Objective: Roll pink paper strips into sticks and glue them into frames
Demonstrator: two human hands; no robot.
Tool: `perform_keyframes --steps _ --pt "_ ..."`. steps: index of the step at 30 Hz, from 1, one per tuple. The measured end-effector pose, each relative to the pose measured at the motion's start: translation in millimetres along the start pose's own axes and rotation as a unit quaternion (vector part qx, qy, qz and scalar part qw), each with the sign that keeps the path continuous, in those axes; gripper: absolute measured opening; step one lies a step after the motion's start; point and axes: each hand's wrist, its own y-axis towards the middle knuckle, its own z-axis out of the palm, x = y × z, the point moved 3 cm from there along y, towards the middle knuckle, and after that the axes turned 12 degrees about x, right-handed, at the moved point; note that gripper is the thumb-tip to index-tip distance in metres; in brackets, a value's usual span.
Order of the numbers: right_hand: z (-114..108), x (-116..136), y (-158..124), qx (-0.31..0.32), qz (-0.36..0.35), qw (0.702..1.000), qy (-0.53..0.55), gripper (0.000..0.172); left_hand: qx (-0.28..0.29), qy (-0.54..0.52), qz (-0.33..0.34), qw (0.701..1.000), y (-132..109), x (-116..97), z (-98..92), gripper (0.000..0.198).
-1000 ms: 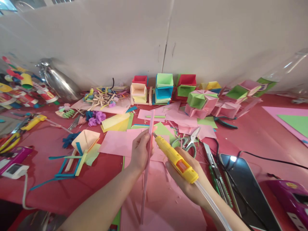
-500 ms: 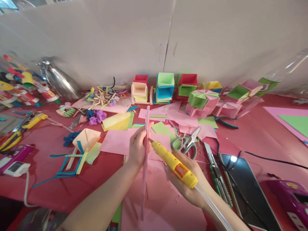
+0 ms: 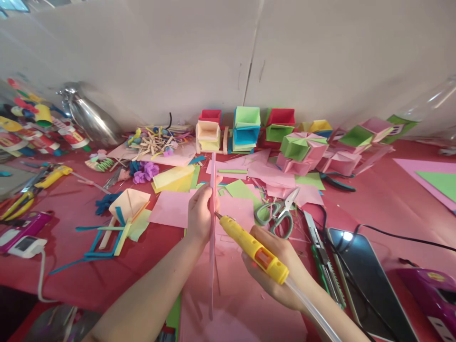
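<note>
Edge-on to me stands a pink cardboard sheet (image 3: 213, 256), upright over the pink paper on the table. My left hand (image 3: 199, 213) is closed on it, thumb on the near side and fingertips showing past its right face. A yellow hot glue gun (image 3: 249, 240) with a clear glue stick (image 3: 309, 304) in its back end is gripped in my right hand (image 3: 281, 270). Its dark nozzle points left, at or very near the sheet's right face beside my left fingers; I cannot tell whether it touches. Grey-green scissors (image 3: 281, 211) lie open just beyond my right hand.
A utility knife (image 3: 322, 261) and a phone (image 3: 370, 280) with a black cable across it lie on the right. Folded paper boxes (image 3: 245, 128) line the wall. At left are a small paper-strip chair (image 3: 117, 228), pliers (image 3: 21, 199) and a steel jug (image 3: 90, 116).
The pink sheet and my left hand have shifted slightly left. The glue gun's nozzle has followed left and a little down, staying beside the sheet.
</note>
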Motion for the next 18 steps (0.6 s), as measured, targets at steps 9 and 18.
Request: perform_keyframes --steps 9,18 --pt "-3.6 5.2 -0.5 0.096 -0.016 0.995 -0.031 0.014 -0.014 -0.058 0.011 0.998 11.0 1.1 -12.4 0.033" --pt "-68.7 -49.9 -20.5 -0.126 0.239 0.924 -0.271 0.024 -0.077 -0.096 -0.008 0.992 20.6 3.9 -22.8 0.031"
